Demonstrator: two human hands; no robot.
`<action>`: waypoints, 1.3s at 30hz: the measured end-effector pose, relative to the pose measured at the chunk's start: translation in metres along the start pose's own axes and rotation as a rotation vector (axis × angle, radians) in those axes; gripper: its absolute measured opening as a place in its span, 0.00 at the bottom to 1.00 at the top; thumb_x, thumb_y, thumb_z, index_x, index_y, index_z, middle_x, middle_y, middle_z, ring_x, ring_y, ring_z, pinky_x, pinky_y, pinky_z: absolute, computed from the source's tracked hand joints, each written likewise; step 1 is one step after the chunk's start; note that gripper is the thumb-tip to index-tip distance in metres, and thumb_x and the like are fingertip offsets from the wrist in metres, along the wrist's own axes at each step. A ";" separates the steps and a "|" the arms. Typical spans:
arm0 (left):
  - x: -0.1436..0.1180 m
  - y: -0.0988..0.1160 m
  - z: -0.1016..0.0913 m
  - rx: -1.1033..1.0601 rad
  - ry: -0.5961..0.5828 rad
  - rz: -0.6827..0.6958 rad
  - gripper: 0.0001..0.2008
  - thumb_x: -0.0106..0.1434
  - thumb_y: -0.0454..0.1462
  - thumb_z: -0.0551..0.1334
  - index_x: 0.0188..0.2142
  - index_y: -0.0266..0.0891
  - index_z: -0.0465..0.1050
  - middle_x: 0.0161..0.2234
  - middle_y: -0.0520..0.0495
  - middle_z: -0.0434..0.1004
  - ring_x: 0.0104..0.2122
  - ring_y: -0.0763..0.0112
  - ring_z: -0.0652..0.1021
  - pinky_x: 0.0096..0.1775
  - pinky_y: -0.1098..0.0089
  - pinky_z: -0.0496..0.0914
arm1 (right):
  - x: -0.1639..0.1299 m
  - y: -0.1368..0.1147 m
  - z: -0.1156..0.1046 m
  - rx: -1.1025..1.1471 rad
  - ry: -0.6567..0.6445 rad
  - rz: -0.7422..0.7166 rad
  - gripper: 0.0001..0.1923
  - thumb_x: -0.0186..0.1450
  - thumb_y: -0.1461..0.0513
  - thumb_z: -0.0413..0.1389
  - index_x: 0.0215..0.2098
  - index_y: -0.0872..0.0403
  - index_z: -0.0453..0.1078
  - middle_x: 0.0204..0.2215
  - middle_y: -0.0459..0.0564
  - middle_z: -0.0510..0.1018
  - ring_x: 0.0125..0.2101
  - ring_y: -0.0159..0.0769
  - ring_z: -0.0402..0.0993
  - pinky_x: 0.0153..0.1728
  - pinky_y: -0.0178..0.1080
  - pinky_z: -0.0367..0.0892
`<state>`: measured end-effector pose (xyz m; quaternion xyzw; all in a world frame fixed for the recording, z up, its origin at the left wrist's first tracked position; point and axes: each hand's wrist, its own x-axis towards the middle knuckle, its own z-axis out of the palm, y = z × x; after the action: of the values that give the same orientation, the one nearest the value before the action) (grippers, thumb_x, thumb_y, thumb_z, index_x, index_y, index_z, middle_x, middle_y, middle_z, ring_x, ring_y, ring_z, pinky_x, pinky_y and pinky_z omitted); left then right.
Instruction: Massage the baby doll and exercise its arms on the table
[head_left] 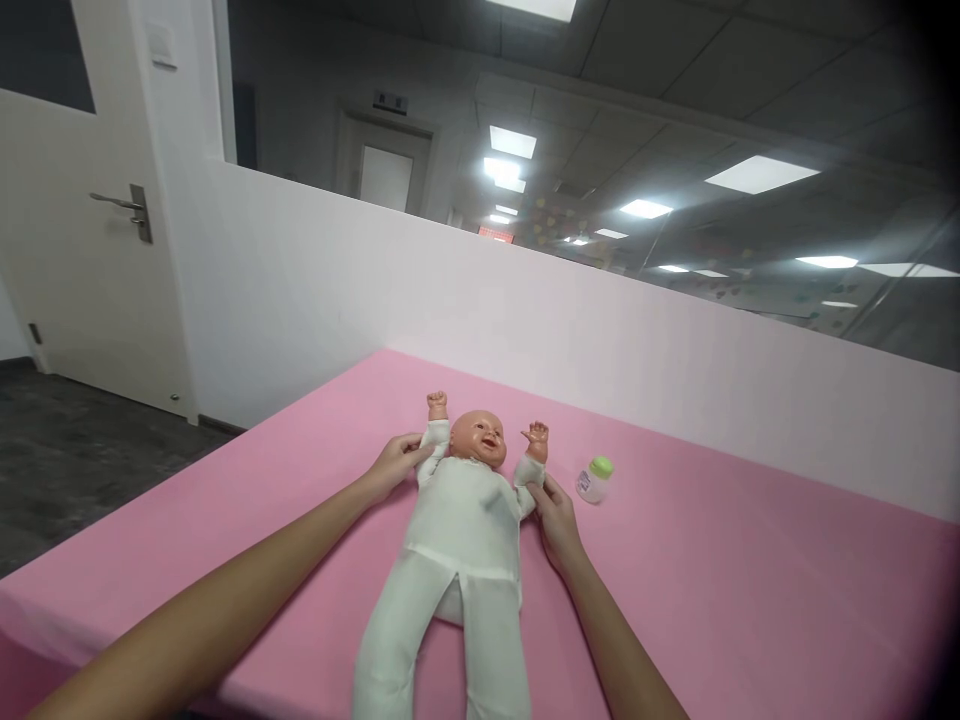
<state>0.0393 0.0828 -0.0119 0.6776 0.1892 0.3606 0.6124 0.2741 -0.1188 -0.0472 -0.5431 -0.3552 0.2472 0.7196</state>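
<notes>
A baby doll (469,510) with a white cloth body and a plastic head lies on its back on the pink table. Both its arms are raised beside its head, and its legs stretch toward me. My left hand (397,465) is closed around the doll's arm on the left side, with the fingers on the upper sleeve. On the other side, my right hand (555,515) grips the doll's right-hand arm near the elbow, thumb on top. Parts of my fingers are hidden behind the cloth arms.
A small clear bottle with a green cap (595,480) stands to the right of the doll on the pink table (712,600). A white wall (525,300) with a window above borders the far edge. A door (97,230) is at the left.
</notes>
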 end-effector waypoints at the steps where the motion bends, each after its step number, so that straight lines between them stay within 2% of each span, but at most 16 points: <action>1: 0.000 0.002 0.001 -0.010 -0.003 0.009 0.20 0.55 0.48 0.71 0.40 0.35 0.81 0.39 0.43 0.82 0.40 0.58 0.78 0.41 0.66 0.68 | 0.000 0.000 0.000 0.001 -0.003 -0.010 0.16 0.58 0.51 0.67 0.39 0.52 0.79 0.35 0.48 0.82 0.36 0.41 0.74 0.36 0.39 0.68; 4: -0.001 0.004 0.003 -0.041 -0.022 0.026 0.21 0.55 0.46 0.71 0.44 0.36 0.81 0.43 0.42 0.83 0.43 0.56 0.78 0.44 0.65 0.68 | 0.002 0.002 0.000 0.020 -0.004 0.001 0.15 0.58 0.52 0.67 0.39 0.51 0.79 0.40 0.50 0.83 0.40 0.42 0.75 0.40 0.40 0.68; 6: -0.001 0.004 0.002 -0.038 -0.032 0.022 0.20 0.56 0.47 0.71 0.43 0.36 0.81 0.42 0.42 0.82 0.43 0.56 0.78 0.44 0.65 0.68 | 0.003 0.004 0.000 0.025 0.002 0.029 0.14 0.59 0.51 0.66 0.38 0.51 0.79 0.36 0.48 0.83 0.37 0.41 0.75 0.38 0.39 0.68; 11: 0.000 -0.002 0.000 0.014 0.012 -0.002 0.21 0.58 0.52 0.69 0.35 0.35 0.79 0.33 0.44 0.80 0.36 0.59 0.77 0.37 0.66 0.67 | 0.003 0.005 -0.001 0.031 0.027 0.075 0.16 0.60 0.48 0.65 0.36 0.52 0.79 0.28 0.46 0.81 0.31 0.39 0.74 0.33 0.38 0.66; 16: 0.001 -0.006 -0.002 -0.014 0.013 0.022 0.18 0.61 0.51 0.68 0.33 0.36 0.77 0.30 0.48 0.76 0.31 0.66 0.73 0.35 0.68 0.63 | 0.002 0.002 -0.002 0.036 -0.016 0.049 0.15 0.57 0.51 0.68 0.36 0.52 0.81 0.32 0.47 0.82 0.32 0.40 0.75 0.35 0.39 0.67; 19: 0.002 -0.005 -0.003 -0.038 0.000 0.031 0.15 0.61 0.48 0.68 0.33 0.37 0.77 0.31 0.48 0.76 0.33 0.65 0.73 0.36 0.68 0.64 | 0.003 0.002 -0.002 0.039 -0.018 0.032 0.15 0.56 0.53 0.68 0.39 0.51 0.81 0.36 0.48 0.83 0.36 0.40 0.76 0.38 0.40 0.69; 22: 0.000 -0.002 -0.003 -0.052 -0.012 0.038 0.12 0.59 0.44 0.68 0.35 0.37 0.80 0.37 0.45 0.79 0.39 0.61 0.76 0.41 0.67 0.66 | 0.004 0.002 -0.001 0.037 0.016 0.042 0.14 0.58 0.53 0.67 0.39 0.50 0.80 0.34 0.46 0.82 0.34 0.39 0.75 0.36 0.39 0.68; 25: -0.001 0.001 -0.001 -0.052 -0.035 0.055 0.14 0.58 0.45 0.68 0.38 0.38 0.82 0.44 0.43 0.80 0.45 0.58 0.76 0.45 0.66 0.68 | 0.003 0.001 0.000 0.048 0.045 0.051 0.15 0.60 0.51 0.66 0.40 0.50 0.79 0.32 0.46 0.81 0.33 0.39 0.74 0.34 0.38 0.67; 27: -0.001 0.001 -0.001 -0.037 -0.047 0.044 0.16 0.57 0.46 0.68 0.39 0.38 0.82 0.43 0.42 0.81 0.45 0.57 0.77 0.45 0.65 0.68 | 0.002 0.000 0.000 0.053 0.044 0.055 0.16 0.60 0.50 0.65 0.41 0.51 0.78 0.32 0.46 0.81 0.33 0.39 0.74 0.34 0.38 0.67; 31: 0.000 0.000 -0.002 -0.013 -0.031 0.007 0.17 0.59 0.48 0.68 0.36 0.36 0.80 0.36 0.44 0.80 0.38 0.60 0.76 0.41 0.66 0.67 | 0.000 -0.003 0.001 0.047 0.025 0.022 0.13 0.57 0.54 0.67 0.37 0.51 0.78 0.32 0.45 0.80 0.34 0.38 0.74 0.35 0.38 0.67; 35: -0.001 0.002 -0.002 -0.014 -0.029 0.025 0.14 0.58 0.46 0.68 0.36 0.36 0.80 0.37 0.44 0.80 0.39 0.61 0.76 0.42 0.66 0.67 | 0.000 -0.004 0.002 0.036 0.024 0.000 0.13 0.56 0.53 0.67 0.36 0.50 0.78 0.36 0.48 0.82 0.38 0.42 0.76 0.39 0.39 0.68; 39: -0.002 0.003 0.000 0.004 -0.041 0.026 0.16 0.59 0.48 0.68 0.37 0.37 0.80 0.38 0.45 0.80 0.40 0.60 0.76 0.42 0.67 0.67 | 0.001 -0.003 0.001 0.014 0.070 0.022 0.17 0.56 0.49 0.66 0.39 0.50 0.78 0.31 0.47 0.81 0.35 0.43 0.76 0.35 0.40 0.68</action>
<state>0.0376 0.0808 -0.0098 0.6884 0.1683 0.3542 0.6102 0.2741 -0.1184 -0.0437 -0.5500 -0.3222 0.2385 0.7327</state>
